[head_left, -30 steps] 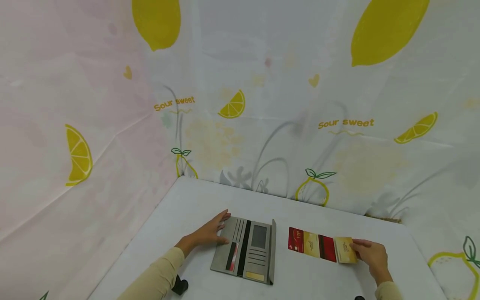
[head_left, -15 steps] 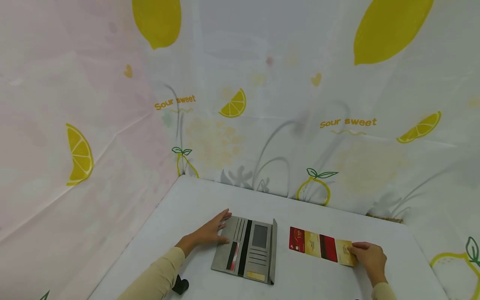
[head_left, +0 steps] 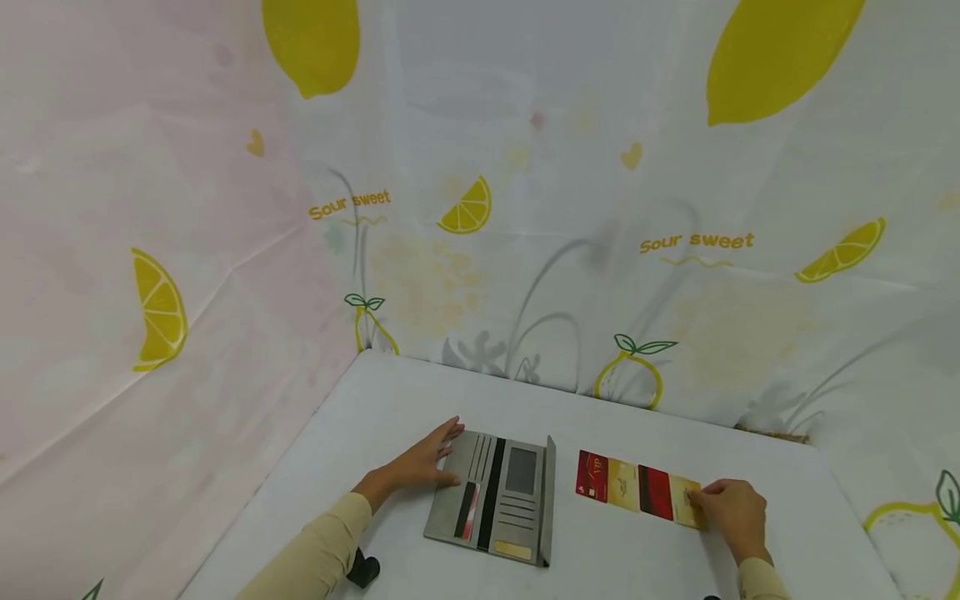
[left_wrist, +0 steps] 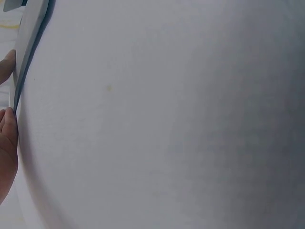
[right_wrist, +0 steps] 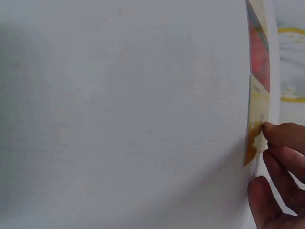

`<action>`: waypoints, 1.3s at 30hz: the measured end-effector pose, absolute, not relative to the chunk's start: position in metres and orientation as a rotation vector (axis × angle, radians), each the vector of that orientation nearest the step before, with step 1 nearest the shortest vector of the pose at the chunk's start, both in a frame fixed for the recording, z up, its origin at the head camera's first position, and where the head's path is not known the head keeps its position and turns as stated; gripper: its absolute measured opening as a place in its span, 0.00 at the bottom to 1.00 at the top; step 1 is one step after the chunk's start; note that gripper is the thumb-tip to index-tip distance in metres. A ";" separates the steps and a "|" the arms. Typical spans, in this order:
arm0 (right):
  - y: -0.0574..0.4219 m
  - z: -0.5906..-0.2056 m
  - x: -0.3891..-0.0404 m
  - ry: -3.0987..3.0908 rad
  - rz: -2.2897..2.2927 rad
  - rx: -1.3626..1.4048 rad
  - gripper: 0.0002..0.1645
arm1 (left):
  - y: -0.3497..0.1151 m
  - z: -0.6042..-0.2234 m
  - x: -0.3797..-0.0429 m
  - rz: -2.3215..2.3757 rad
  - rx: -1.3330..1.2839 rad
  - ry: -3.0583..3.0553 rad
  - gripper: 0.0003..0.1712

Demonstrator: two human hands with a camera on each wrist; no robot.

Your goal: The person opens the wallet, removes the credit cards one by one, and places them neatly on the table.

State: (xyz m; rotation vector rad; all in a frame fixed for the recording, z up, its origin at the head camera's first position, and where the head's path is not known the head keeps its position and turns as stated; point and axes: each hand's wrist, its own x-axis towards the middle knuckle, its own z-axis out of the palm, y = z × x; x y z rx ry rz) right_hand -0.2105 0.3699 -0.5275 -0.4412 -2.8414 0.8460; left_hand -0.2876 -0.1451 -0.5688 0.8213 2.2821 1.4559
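A grey wallet [head_left: 513, 518] lies unfolded on the white table, with a red-and-black card [head_left: 467, 510] and a gold card [head_left: 513, 550] in its slots. My left hand [head_left: 415, 463] rests along its left edge, fingers extended and thumb over the cover. To the wallet's right, a red VIP card [head_left: 592, 477], a gold card [head_left: 623, 484] and a dark red card [head_left: 656, 492] lie side by side. At the right end of that row, my right hand [head_left: 737, 510] presses a fingertip on another gold card [right_wrist: 256, 112]; the right wrist view shows the other fingers bent beside it.
A small black object [head_left: 364, 569] sits beside the left forearm, and part of another dark object [head_left: 712, 597] shows at the bottom edge. Behind the table [head_left: 420, 387] hang lemon-printed sheets [head_left: 525, 283].
The right hand has brought the rightmost gold card into line with the row, its fingertips shifting left from the card's edge onto its face. The left hand and wallet stay put.
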 end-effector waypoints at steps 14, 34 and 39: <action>0.349 -0.527 -0.209 -2.751 0.888 -0.431 0.16 | -0.143 -0.567 -0.285 1.455 0.817 2.289 0.63; 0.146 -0.511 -0.222 -2.514 1.488 0.048 0.10 | -0.143 -0.565 -0.285 1.456 0.816 2.307 0.64; 0.105 -0.519 -0.209 -2.515 1.726 0.283 0.09 | -0.144 -0.565 -0.285 1.459 0.823 2.299 0.63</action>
